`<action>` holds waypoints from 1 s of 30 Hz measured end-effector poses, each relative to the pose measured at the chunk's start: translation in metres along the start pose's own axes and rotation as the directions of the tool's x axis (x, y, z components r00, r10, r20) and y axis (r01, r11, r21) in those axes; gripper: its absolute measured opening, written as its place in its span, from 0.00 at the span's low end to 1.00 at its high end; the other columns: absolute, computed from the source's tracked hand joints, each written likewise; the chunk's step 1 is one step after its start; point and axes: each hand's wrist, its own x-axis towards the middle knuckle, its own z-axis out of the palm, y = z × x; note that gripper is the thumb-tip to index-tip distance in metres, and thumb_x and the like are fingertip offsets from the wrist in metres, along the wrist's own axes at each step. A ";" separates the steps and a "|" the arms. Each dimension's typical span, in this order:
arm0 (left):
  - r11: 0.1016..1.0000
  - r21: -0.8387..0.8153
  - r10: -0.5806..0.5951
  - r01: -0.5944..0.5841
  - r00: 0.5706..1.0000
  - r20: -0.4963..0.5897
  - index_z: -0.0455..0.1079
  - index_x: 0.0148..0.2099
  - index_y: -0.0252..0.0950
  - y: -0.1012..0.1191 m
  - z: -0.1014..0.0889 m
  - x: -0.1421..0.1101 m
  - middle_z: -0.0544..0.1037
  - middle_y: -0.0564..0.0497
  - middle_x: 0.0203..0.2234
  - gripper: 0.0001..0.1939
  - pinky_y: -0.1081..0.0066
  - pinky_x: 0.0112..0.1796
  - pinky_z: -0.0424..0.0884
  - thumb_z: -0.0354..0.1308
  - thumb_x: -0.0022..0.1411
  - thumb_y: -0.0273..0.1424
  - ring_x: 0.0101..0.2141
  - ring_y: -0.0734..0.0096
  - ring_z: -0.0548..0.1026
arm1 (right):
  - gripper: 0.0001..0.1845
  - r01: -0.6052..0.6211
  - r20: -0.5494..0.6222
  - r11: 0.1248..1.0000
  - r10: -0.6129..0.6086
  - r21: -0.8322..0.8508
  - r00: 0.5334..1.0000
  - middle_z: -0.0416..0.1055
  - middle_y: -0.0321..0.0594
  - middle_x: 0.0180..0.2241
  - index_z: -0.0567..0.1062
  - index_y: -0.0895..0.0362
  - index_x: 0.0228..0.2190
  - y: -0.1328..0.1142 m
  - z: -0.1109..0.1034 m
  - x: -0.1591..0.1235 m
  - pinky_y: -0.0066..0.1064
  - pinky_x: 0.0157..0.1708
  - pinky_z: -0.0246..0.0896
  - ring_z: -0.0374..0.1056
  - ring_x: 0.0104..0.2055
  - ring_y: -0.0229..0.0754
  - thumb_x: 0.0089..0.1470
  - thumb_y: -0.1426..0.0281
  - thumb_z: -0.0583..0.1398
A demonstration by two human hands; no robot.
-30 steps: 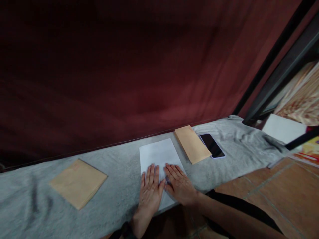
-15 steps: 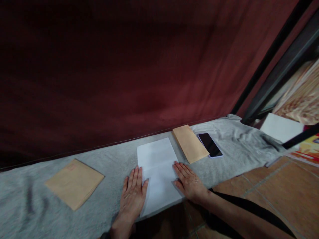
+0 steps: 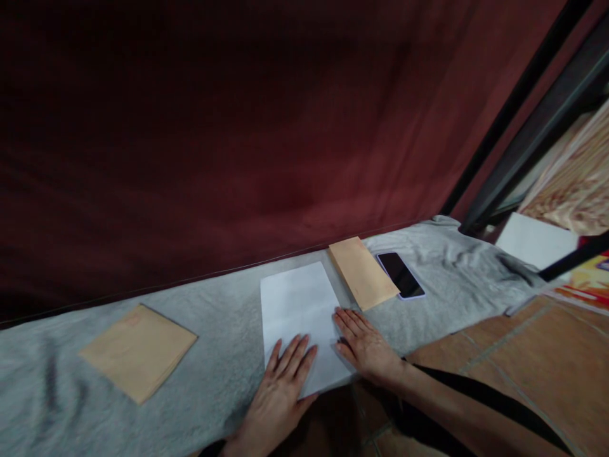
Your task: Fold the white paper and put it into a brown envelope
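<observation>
White paper [image 3: 297,301] lies flat on a grey cloth-covered surface, its near end at the front edge. My left hand [image 3: 283,387] rests on the lower left part of the paper, fingers extended and slightly spread. Along the paper's right edge lies my right hand [image 3: 364,343], flat with its fingers stretched out and their tips on the paper. Neither hand grips anything. A brown envelope [image 3: 364,273] lies just beyond my right hand, close to the paper. Off to the left are more brown envelopes [image 3: 137,352], apparently stacked and turned at an angle.
A phone [image 3: 401,275] with a pale purple edge lies against the right envelope. The grey cloth [image 3: 451,279] is wrinkled at right. Behind stands a dark red curtain-like backdrop [image 3: 285,158]. Black bars [image 3: 518,114] slant at the right, above a tiled floor [image 3: 533,355].
My left hand has moved right from the paper's left edge onto its lower part. The crease across the paper looks fainter. My right hand stays almost where it was.
</observation>
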 end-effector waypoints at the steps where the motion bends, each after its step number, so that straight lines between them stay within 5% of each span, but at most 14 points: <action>1: 1.000 -0.013 0.001 0.000 1.000 0.005 0.45 0.73 0.46 -0.003 -0.001 -0.001 0.53 0.49 0.71 0.38 0.49 0.64 0.59 0.56 0.67 0.41 0.68 0.58 0.55 | 0.29 0.009 0.015 1.000 -0.009 0.013 1.000 0.56 0.52 0.67 0.61 0.63 0.65 0.003 -0.002 0.001 0.47 0.67 0.52 0.53 0.69 0.50 0.66 0.66 0.54; 8: 0.979 -0.195 -0.044 0.062 0.994 0.096 0.64 0.66 0.48 -0.023 -0.020 -0.003 0.68 0.54 0.64 0.22 0.59 0.62 0.65 0.48 0.72 0.33 0.63 0.67 0.66 | 0.35 0.069 0.193 0.965 -0.119 0.252 0.974 0.63 0.37 0.64 0.69 0.52 0.61 0.033 -0.031 0.011 0.37 0.65 0.56 0.58 0.67 0.38 0.55 0.85 0.50; 12: 0.901 -0.380 -0.172 0.210 0.976 0.132 0.71 0.60 0.48 -0.023 -0.038 -0.004 0.77 0.54 0.56 0.20 0.66 0.57 0.71 0.45 0.73 0.37 0.56 0.69 0.74 | 0.33 0.082 0.205 0.912 -0.177 0.402 0.963 0.65 0.36 0.64 0.70 0.50 0.60 0.036 -0.043 0.015 0.39 0.66 0.55 0.57 0.67 0.40 0.56 0.82 0.52; 15: 0.763 -0.560 -0.215 0.321 0.944 0.248 0.73 0.58 0.49 -0.028 -0.052 -0.007 0.78 0.55 0.54 0.19 0.66 0.56 0.70 0.50 0.70 0.40 0.55 0.66 0.75 | 0.26 0.046 0.201 0.852 -0.176 0.522 0.964 0.71 0.39 0.59 0.75 0.50 0.55 0.032 -0.042 0.019 0.39 0.62 0.60 0.65 0.62 0.43 0.58 0.78 0.55; 20: 0.445 -0.764 -0.228 0.467 0.884 0.407 0.68 0.64 0.46 -0.057 -0.069 -0.015 0.73 0.51 0.60 0.31 0.62 0.54 0.72 0.63 0.58 0.42 0.57 0.55 0.73 | 0.14 -0.114 0.189 0.729 -0.021 0.675 0.982 0.81 0.42 0.43 0.82 0.54 0.41 0.032 -0.031 0.026 0.36 0.47 0.70 0.76 0.45 0.47 0.63 0.67 0.56; 22: 0.343 -0.786 -0.318 0.515 0.851 0.419 0.70 0.62 0.42 -0.070 -0.067 -0.015 0.76 0.48 0.57 0.31 0.60 0.52 0.73 0.63 0.57 0.44 0.54 0.52 0.75 | 0.18 -0.175 0.175 0.674 0.069 0.717 0.982 0.81 0.40 0.35 0.82 0.55 0.33 0.032 -0.027 0.030 0.35 0.40 0.70 0.75 0.38 0.47 0.63 0.60 0.56; 26: 0.235 -0.841 -0.490 0.488 0.807 0.331 0.78 0.51 0.35 -0.083 -0.046 -0.005 0.83 0.45 0.46 0.26 0.57 0.52 0.72 0.63 0.55 0.46 0.48 0.51 0.78 | 0.21 -0.238 0.135 0.557 0.221 0.795 0.966 0.79 0.40 0.33 0.79 0.56 0.34 0.028 -0.020 0.042 0.35 0.37 0.68 0.72 0.36 0.46 0.61 0.53 0.56; 30: 0.172 -0.904 -0.599 0.392 0.770 0.220 0.78 0.46 0.34 -0.082 -0.026 0.016 0.83 0.43 0.44 0.26 0.56 0.54 0.71 0.63 0.52 0.48 0.48 0.52 0.78 | 0.18 -0.292 0.068 0.606 0.365 0.740 0.929 0.76 0.38 0.29 0.76 0.56 0.34 0.024 -0.009 0.055 0.34 0.34 0.67 0.70 0.33 0.44 0.60 0.56 0.55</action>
